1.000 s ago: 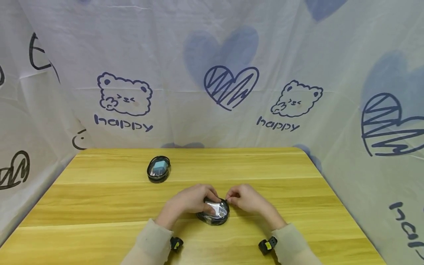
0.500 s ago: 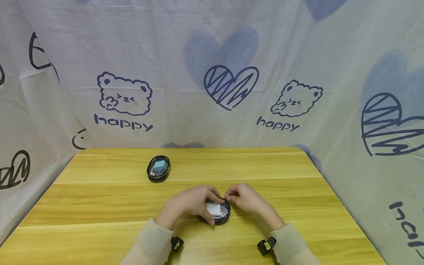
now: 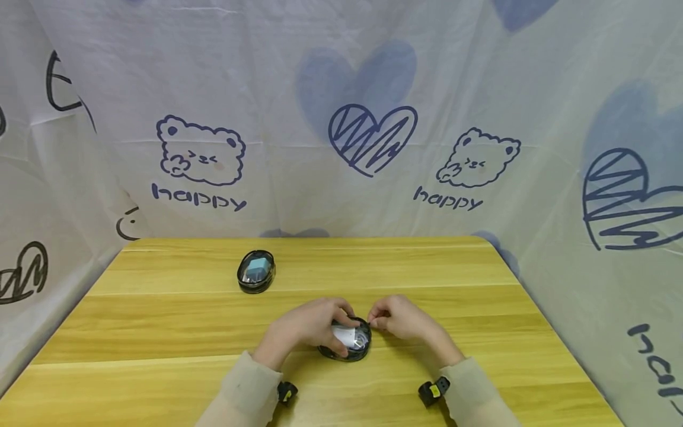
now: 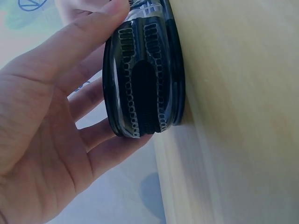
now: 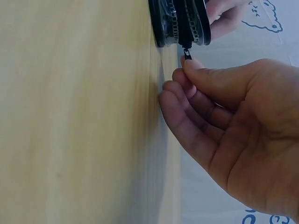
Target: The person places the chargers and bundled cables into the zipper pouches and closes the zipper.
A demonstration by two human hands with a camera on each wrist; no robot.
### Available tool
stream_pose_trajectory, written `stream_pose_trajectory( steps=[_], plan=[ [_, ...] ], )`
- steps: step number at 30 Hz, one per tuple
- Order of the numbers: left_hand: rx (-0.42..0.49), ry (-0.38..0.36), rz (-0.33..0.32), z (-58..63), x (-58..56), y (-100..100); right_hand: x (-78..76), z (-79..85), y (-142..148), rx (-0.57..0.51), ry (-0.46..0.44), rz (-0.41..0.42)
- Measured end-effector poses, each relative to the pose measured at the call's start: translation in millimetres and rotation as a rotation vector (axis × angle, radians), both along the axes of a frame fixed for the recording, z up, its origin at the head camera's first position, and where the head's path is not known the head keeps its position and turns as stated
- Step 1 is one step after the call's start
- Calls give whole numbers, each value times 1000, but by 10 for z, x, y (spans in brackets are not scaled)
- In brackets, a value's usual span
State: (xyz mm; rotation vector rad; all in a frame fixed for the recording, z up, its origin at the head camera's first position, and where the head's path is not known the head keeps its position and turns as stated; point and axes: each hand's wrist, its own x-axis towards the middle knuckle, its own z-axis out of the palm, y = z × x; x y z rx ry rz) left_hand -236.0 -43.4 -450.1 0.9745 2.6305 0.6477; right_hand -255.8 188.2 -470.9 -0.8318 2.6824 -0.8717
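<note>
A small oval zip case (image 3: 358, 340), clear on top with black trim, lies on the table in front of me. Through its lid a white block and what looks like a coiled cable show. My left hand (image 3: 306, 325) grips the case from the left, thumb on the near side and fingers on the far side. At the case's right end my right hand (image 3: 401, 319) pinches the black zipper pull (image 5: 187, 53) between thumb and forefinger. The left wrist view shows black zipper tape (image 4: 145, 84) along the case's side, edged with pale stitching.
A second oval clear case (image 3: 257, 274) with black trim and a light blue block inside stands farther back on the left of the wooden table (image 3: 453, 273). A printed white cloth (image 3: 288, 89) hangs behind the table and at both sides.
My left thumb has shifted from the lid towards the near edge of the case. The right hand has moved slightly to the right; the farther case stays put.
</note>
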Motion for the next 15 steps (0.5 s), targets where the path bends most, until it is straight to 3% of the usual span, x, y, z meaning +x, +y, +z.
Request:
stream_pose_trajectory(
  steps=[7,15],
  plan=[
    [13,4,-1,-6,-30,-7,-4,-17,-23,-19,-41,-49],
    [33,43,-16,-16,-52,-13,-3,-74,-88,-49,-27,-69]
  ],
)
